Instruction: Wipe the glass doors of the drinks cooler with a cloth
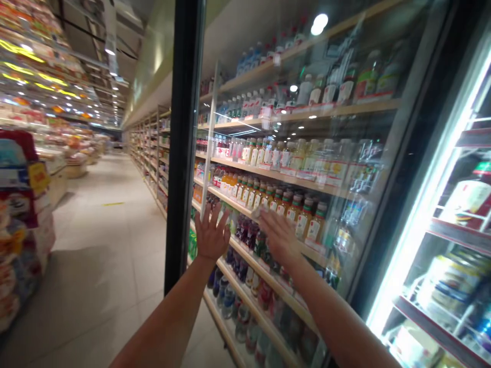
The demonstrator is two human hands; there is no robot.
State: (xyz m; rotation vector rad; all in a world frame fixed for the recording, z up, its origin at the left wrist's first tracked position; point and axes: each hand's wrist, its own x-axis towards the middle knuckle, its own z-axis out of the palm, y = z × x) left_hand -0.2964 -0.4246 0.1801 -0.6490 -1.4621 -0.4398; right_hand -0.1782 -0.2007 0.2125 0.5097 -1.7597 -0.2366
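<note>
A glass fridge door [307,168] stands swung open in front of me, with its dark frame [184,153] at the left. My left hand [210,236] lies flat against the glass, fingers spread and empty, beside the door's long upright handle [209,148]. My right hand [279,236] also presses on the glass, a little to the right. Its fingers hold a small pale cloth [258,213] against the pane. Through the glass I see shelves with rows of drink bottles [284,202].
The lit fridge interior [452,245] with packaged goods is at the right. A tiled aisle [111,240] runs away on the left, lined by long shelves [149,148]. Stacked goods [21,220] stand at the far left.
</note>
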